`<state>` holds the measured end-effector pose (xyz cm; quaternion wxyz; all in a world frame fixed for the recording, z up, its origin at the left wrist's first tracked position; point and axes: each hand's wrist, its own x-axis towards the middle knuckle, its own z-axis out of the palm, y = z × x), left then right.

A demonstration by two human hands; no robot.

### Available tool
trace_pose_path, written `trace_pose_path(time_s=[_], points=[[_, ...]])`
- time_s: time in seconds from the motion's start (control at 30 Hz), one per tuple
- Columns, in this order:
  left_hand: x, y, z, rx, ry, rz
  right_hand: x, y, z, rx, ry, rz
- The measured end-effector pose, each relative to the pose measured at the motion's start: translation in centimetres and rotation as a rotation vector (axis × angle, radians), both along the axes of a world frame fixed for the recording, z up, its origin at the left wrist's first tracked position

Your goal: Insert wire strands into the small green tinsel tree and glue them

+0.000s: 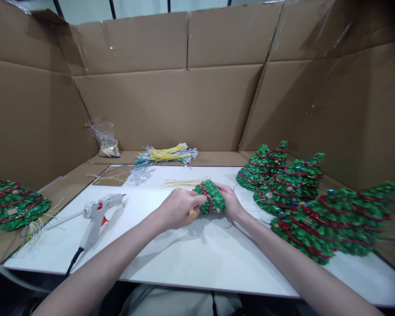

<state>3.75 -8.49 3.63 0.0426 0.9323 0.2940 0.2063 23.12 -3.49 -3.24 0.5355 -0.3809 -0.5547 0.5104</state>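
Both hands close around a small green tinsel tree (pixel 211 197) lying mid-table: the left hand (pixel 177 210) grips its wooden trunk end, the right hand (pixel 229 201) cups its far side, fingers mostly hidden. A glue gun (pixel 97 215) lies left; finished trees (pixel 283 180) stand right.

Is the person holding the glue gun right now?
No, the glue gun lies untouched on the white board, while the left hand and right hand both hold a small green tree.

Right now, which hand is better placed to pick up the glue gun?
Probably the left hand: the glue gun lies on the white board's left side, nearer to it. The right hand is across the small green tree that both hold.
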Motion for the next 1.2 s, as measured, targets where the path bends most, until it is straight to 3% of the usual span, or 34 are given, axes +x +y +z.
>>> trace_pose_path(time_s=[0.27, 0.7, 0.83, 1.2], points=[[0.0, 0.5, 0.0, -0.016, -0.025, -0.018, 0.2, 0.1, -0.2, 0.017, -0.048, 0.001], [-0.4, 0.7, 0.0, -0.167, -0.151, -0.022, 0.2, -0.1, 0.2, 0.033, -0.075, 0.022], [-1.4, 1.0, -0.4, -0.287, -0.307, -0.037, 0.2, -0.1, 0.4, 0.040, -0.147, 0.007], [-2.7, 1.7, -0.5, -0.583, -0.557, 0.088, 0.4, -0.1, 0.5, 0.073, -0.233, 0.014]])
